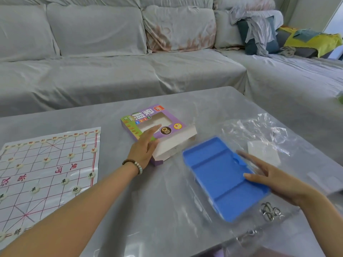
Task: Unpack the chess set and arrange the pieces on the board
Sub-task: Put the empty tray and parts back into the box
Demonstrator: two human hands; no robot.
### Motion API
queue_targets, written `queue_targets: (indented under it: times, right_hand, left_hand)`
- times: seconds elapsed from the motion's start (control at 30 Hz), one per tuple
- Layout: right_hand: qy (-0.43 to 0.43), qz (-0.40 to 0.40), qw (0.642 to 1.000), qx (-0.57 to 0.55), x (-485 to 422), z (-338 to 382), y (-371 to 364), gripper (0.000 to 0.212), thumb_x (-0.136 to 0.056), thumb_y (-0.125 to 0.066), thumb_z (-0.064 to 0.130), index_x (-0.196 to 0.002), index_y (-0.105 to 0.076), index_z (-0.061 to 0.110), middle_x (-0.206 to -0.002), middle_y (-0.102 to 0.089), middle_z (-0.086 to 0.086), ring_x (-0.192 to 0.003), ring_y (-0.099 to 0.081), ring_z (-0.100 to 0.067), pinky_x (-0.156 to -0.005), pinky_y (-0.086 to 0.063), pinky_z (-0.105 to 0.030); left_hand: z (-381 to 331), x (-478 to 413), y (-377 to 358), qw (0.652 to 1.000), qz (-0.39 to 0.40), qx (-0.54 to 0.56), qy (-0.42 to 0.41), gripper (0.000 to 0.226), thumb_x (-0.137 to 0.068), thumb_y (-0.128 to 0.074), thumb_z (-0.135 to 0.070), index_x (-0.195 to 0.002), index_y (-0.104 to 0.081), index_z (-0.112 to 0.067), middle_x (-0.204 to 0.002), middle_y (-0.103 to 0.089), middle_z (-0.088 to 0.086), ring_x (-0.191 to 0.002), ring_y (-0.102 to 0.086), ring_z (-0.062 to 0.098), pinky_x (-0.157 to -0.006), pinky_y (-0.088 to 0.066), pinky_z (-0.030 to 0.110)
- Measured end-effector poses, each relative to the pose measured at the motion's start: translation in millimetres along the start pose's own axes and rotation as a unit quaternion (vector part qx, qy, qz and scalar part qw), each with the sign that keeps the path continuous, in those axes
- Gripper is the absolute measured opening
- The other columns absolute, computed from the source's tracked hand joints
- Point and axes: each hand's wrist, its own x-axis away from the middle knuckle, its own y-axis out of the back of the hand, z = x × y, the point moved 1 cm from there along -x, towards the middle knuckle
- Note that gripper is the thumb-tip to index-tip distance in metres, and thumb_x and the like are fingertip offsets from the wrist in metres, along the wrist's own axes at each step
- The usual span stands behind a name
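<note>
From the head camera, the left forearm crosses the grey counter (130,210), a bead bracelet (136,165) at its wrist. The left hand (143,147) lies flat on the purple cardboard box with a cut-out window (178,123), its fingers (154,130) straight and together, gripping nothing. The right hand (272,179) is blurred; its fingers (248,156) are straight and slightly apart, the thumb touching the right rim of the blue plastic compartment tray (219,175). The tray lies just right of the box, on crumpled clear plastic wrap (259,130). At the left lies the white paper board with red lines (46,173), carrying round cream pieces (65,181). Metal ring puzzles (269,212) lie near the right wrist. A cloth-covered sofa (111,62) stands behind.
</note>
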Motion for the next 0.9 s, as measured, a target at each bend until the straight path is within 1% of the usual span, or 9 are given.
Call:
queue_targets:
  times: [0.1, 0.23, 0.33, 0.47, 0.6, 0.63, 0.7, 0.8, 0.9]
  right_hand:
    - [-0.031, 0.057, 0.996, 0.056, -5, -4, -6, 0.063, -0.079, -0.069, 0.026, -0.129, -0.043, 0.053, -0.13, -0.05, 0.023, -0.109, -0.061, -0.004, -0.086, -0.053, -0.028]
    - [-0.045, 0.091, 0.992, 0.07, -17, -4, -9, 0.06, -0.081, -0.069, 0.027, -0.129, -0.043, 0.053, -0.133, -0.045, 0.025, -0.11, -0.058, 0.002, -0.086, -0.052, -0.023]
    - [-0.05, 0.1, 0.991, 0.072, -24, -4, -8, 0.06, -0.08, -0.07, 0.028, -0.128, -0.044, 0.053, -0.135, -0.044, 0.025, -0.111, -0.058, 0.0, -0.087, -0.052, -0.024]
    - [-0.055, 0.114, 0.99, 0.062, -31, -4, -8, 0.059, -0.081, -0.068, 0.023, -0.129, -0.045, 0.05, -0.135, -0.042, 0.027, -0.112, -0.058, -0.001, -0.087, -0.052, -0.025]
    - [-0.061, 0.131, 0.987, 0.07, -36, -1, -11, 0.061, -0.08, -0.069, 0.023, -0.129, -0.045, 0.05, -0.135, -0.042, 0.026, -0.113, -0.058, -0.002, -0.088, -0.052, -0.027]
    - [-0.063, 0.133, 0.987, 0.07, -37, 0, -11, 0.061, -0.08, -0.069, 0.022, -0.13, -0.045, 0.049, -0.134, -0.044, 0.026, -0.112, -0.059, -0.004, -0.088, -0.052, -0.027]
    - [-0.065, 0.136, 0.986, 0.069, -39, 0, -12, 0.061, -0.081, -0.068, 0.021, -0.13, -0.044, 0.048, -0.132, -0.047, 0.024, -0.111, -0.06, -0.007, -0.087, -0.053, -0.028]
    - [-0.07, 0.151, 0.984, 0.068, -44, 0, -14, 0.063, -0.08, -0.068, 0.021, -0.131, -0.043, 0.047, -0.133, -0.047, 0.023, -0.113, -0.06, -0.009, -0.09, -0.052, -0.031]
    - [-0.074, 0.165, 0.981, 0.071, -52, -1, -18, 0.063, -0.081, -0.068, 0.02, -0.132, -0.044, 0.047, -0.135, -0.047, 0.022, -0.115, -0.058, -0.01, -0.091, -0.051, -0.033]
  left_hand:
    - [3, -2, 5, 1.0, 0.015, 0.013, -0.024, 0.033, -0.096, -0.047, -0.02, -0.123, -0.053, -0.039, -0.134, -0.042, -0.022, -0.111, -0.05, 0.002, -0.095, -0.038, 0.018]
    - [2, -2, 7, 0.999, 0.006, 0.036, -0.024, 0.032, -0.094, -0.052, -0.017, -0.118, -0.059, -0.037, -0.13, -0.048, -0.021, -0.108, -0.05, -0.002, -0.09, -0.038, 0.007]
    - [2, -2, 6, 0.999, 0.0, 0.03, -0.017, 0.028, -0.093, -0.054, -0.017, -0.111, -0.064, -0.036, -0.123, -0.057, -0.016, -0.108, -0.049, -0.002, -0.089, -0.039, 0.012]
    - [1, 1, 5, 0.999, 0.025, 0.029, 0.013, 0.023, -0.084, -0.062, -0.038, -0.106, -0.061, -0.046, -0.108, -0.062, -0.016, -0.099, -0.057, 0.01, -0.084, -0.043, 0.016]
    - [6, 6, -3, 0.998, 0.008, 0.042, 0.05, 0.047, -0.066, -0.077, -0.046, -0.11, -0.06, -0.044, -0.113, -0.056, -0.011, -0.099, -0.052, 0.011, -0.082, -0.045, 0.018]
    - [7, 7, -4, 0.997, 0.007, 0.054, 0.062, 0.053, -0.064, -0.08, -0.045, -0.113, -0.059, -0.042, -0.114, -0.055, -0.009, -0.1, -0.051, 0.012, -0.082, -0.047, 0.02]
    - [4, 9, -5, 0.991, 0.018, 0.101, 0.084, 0.057, -0.063, -0.083, -0.035, -0.115, -0.058, -0.038, -0.113, -0.052, -0.01, -0.093, -0.053, 0.008, -0.074, -0.049, 0.015]
    - [-2, 9, 0, 0.987, 0.058, 0.119, 0.087, 0.06, -0.066, -0.083, -0.022, -0.115, -0.053, -0.037, -0.105, -0.047, -0.018, -0.087, -0.051, 0.0, -0.064, -0.045, 0.006]
    - [-2, 9, 10, 0.982, 0.14, 0.105, 0.07, 0.072, -0.067, -0.082, -0.012, -0.123, -0.045, -0.038, -0.113, -0.047, -0.015, -0.095, -0.052, 0.004, -0.071, -0.046, 0.006]
